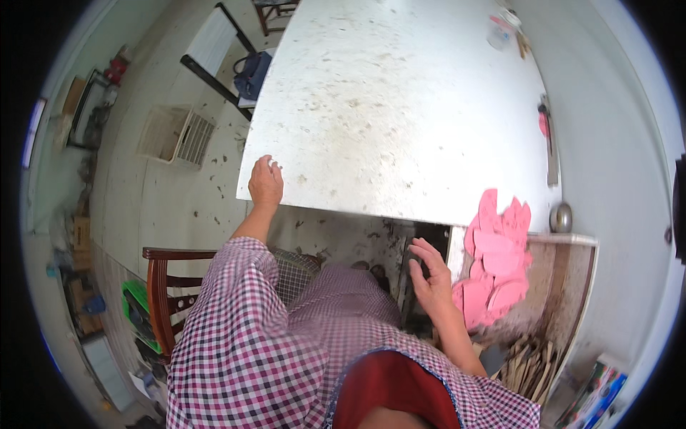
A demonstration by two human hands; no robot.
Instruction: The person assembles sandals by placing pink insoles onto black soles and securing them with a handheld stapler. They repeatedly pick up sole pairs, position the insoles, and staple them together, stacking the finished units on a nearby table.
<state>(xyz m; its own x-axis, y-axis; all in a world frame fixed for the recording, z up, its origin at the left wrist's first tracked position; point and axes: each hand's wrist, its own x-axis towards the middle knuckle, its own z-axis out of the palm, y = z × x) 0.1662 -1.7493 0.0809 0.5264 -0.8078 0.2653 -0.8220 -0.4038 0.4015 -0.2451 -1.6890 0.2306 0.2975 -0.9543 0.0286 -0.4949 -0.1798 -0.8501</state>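
Observation:
My left hand (pixel 266 184) is over the near left corner of a white table (pixel 321 171), its fingers curled together. Something small and pale may be between the fingertips, but it is too small to name. My right hand (pixel 432 281) is raised just off the near table edge, fingers spread and nothing in them. Close to its right lies a heap of pink cut-out pieces (pixel 498 256), flat with rounded outlines, overlapping one another. Dark bits and smudges are scattered across the tabletop.
A rounded metal object (pixel 561 217) sits by the table's near right corner. Along the right edge lies a long straight bar (pixel 552 154); farther back stands a clear jar (pixel 502 30). A wooden chair (pixel 168 300), a plastic crate (pixel 182 136) and a dark bag (pixel 251 75) are leftward.

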